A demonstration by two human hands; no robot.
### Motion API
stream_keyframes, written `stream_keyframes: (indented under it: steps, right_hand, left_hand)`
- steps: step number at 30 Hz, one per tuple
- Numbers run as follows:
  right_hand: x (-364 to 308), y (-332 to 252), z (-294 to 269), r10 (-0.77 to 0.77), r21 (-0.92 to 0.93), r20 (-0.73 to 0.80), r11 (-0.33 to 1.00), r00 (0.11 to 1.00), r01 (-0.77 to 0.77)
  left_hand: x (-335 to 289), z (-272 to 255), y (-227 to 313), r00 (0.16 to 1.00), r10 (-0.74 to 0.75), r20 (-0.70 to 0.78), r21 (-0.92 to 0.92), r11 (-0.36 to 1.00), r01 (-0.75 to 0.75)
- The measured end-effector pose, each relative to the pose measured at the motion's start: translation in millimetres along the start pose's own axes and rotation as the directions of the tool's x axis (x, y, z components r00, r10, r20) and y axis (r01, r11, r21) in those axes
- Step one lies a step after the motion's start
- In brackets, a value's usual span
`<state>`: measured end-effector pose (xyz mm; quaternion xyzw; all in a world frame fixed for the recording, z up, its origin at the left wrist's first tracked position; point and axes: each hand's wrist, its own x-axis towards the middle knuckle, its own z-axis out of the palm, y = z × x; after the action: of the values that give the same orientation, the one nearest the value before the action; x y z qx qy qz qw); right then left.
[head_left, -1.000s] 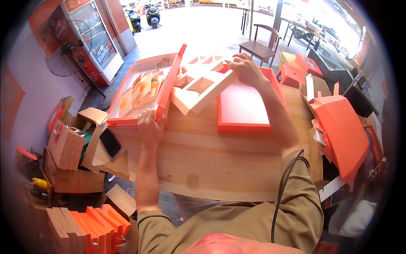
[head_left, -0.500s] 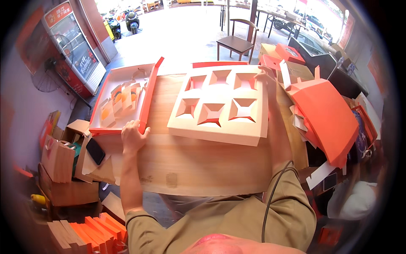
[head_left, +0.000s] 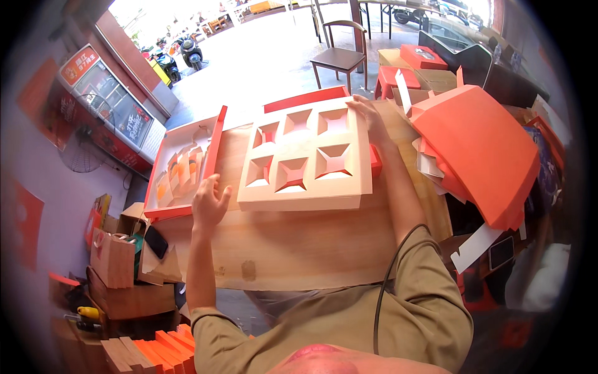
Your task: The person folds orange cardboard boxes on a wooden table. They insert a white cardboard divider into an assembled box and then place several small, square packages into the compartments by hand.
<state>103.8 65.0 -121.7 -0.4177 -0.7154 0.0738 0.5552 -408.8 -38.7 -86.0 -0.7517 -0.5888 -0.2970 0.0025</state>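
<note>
The cardboard tray (head_left: 298, 147) could tilt because only the right hand (head_left: 370, 118) grips it, at its far right corner, the left hand (head_left: 210, 203) being open-fingered left of it.

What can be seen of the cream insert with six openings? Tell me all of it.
The cream insert looks like folded card: a flat rectangular top, six openings in two rows of three, flaps sloping inward, and a folded-down near side. It faces up over a red box; whether they touch is hidden. The right hand holds its far right corner.
</note>
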Motion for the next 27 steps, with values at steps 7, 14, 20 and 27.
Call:
stream_keyframes:
  steps: [7, 14, 20, 27]
  right_hand:
    - [-15.6, 35.7, 21.9, 0.198, -0.031, -0.046, 0.979, 0.979, -0.2]
    - [-8.5, 22.0, 10.6, 0.419, -0.045, 0.275, 0.905, 0.865, -0.424]
    - [-15.9, 14.1, 11.0, 0.313, 0.204, 0.371, 0.891, 0.874, -0.406]
    - [18.0, -47.2, 2.7, 0.487, 0.284, 0.385, 0.746, 0.784, -0.602]
  left_hand:
    - [58.4, 82.6, 0.1, 0.856, -0.159, 0.492, -0.558, 0.697, 0.45]
    - [48.8, 72.1, -2.0, 0.917, -0.116, 0.382, -0.742, 0.553, 0.379]
    - [40.1, 17.8, -15.0, 0.914, -0.088, 0.396, -0.833, 0.383, 0.398]
    - [8.4, 25.6, -53.4, 0.829, -0.091, 0.551, -0.796, 0.24, 0.556]
